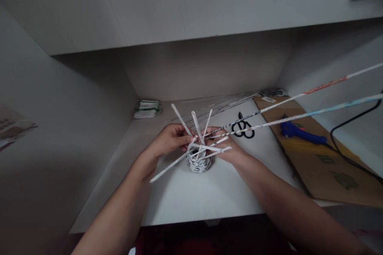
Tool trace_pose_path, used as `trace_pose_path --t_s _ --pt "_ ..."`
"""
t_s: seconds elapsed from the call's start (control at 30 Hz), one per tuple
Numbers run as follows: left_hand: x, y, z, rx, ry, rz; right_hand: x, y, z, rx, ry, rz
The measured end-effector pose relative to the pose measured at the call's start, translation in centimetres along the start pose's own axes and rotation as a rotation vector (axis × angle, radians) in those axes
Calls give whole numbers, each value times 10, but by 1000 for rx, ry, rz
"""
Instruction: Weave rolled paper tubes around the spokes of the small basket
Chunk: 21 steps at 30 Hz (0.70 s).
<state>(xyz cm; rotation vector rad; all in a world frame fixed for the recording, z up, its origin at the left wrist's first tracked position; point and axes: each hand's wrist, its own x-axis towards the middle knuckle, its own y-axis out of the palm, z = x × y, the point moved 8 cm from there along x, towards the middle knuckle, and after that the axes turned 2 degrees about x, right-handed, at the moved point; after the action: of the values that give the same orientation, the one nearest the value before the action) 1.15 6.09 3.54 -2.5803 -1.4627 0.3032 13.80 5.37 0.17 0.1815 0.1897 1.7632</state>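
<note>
A small round basket (198,165), woven from rolled newspaper tubes, stands on the white tabletop between my hands. Short paper spokes (196,123) stick out of its rim at several angles, one slanting down to the left. My left hand (172,140) is closed at the basket's far left rim, thumb and fingers pinching near the base of a spoke. Around the right side curls my right hand (224,147), closed against the basket, its fingertips partly hidden behind the spokes. Two long paper tubes (263,123) run from the rim across this hand towards the upper right.
Black-handled scissors (243,127) lie right of the hands. A blue glue gun (302,133) with a black cord rests on flattened cardboard (326,171). More thin paper tubes (230,103) lie at the back, a white-and-green packet (147,109) at back left. Walls and an overhead panel enclose the table.
</note>
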Motion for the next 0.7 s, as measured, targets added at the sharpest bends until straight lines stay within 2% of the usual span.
trace_pose_path --t_s 0.1,0.23,0.53,0.7 --pt "-1 4 1 14 -25 15 -1 4 -1 51 37 46" --pt "-4 3 3 65 -67 -30 -1 3 -1 79 39 21" --pt "-3 -6 -5 169 13 -156 -3 0 13 51 67 -40" --pt "-1 -17 1 116 -8 -254 7 -17 6 -228 -4 -92"
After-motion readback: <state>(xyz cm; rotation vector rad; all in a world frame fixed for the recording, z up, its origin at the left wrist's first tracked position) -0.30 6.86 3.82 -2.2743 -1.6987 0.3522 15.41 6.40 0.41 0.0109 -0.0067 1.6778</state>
